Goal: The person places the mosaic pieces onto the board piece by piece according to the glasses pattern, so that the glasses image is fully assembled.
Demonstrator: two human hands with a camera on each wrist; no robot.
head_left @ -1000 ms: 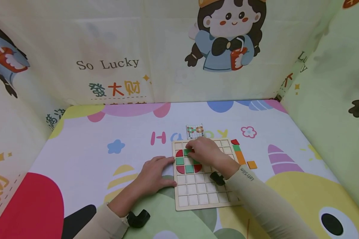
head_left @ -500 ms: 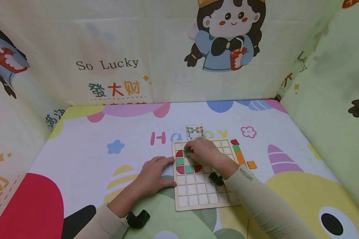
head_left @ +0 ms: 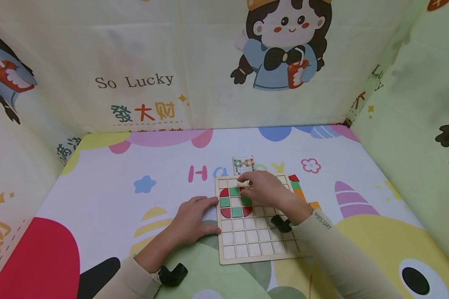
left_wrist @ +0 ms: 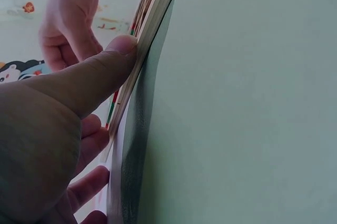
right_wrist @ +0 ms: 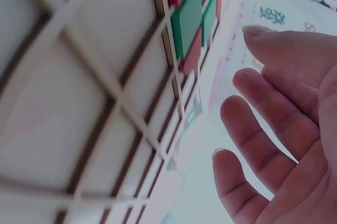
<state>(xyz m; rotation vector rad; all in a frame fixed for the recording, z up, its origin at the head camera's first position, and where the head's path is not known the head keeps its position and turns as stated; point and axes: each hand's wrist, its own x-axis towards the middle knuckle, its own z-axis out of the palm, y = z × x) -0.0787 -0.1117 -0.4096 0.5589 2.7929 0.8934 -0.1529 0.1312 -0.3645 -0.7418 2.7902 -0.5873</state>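
On the surface (head_left: 108, 187), the board (head_left: 239, 237) lies flat before you, with green tiles (head_left: 237, 212) and red tiles (head_left: 225, 212) ringing one white cell at its far left. Your left hand (head_left: 194, 216) touches its left edge, thumb and fingers spread. Your right hand (head_left: 265, 189) hovers above the far part, thumb and fingers parted. Just beyond lies a card (head_left: 243, 165); orange tiles (head_left: 315, 205) lie right.
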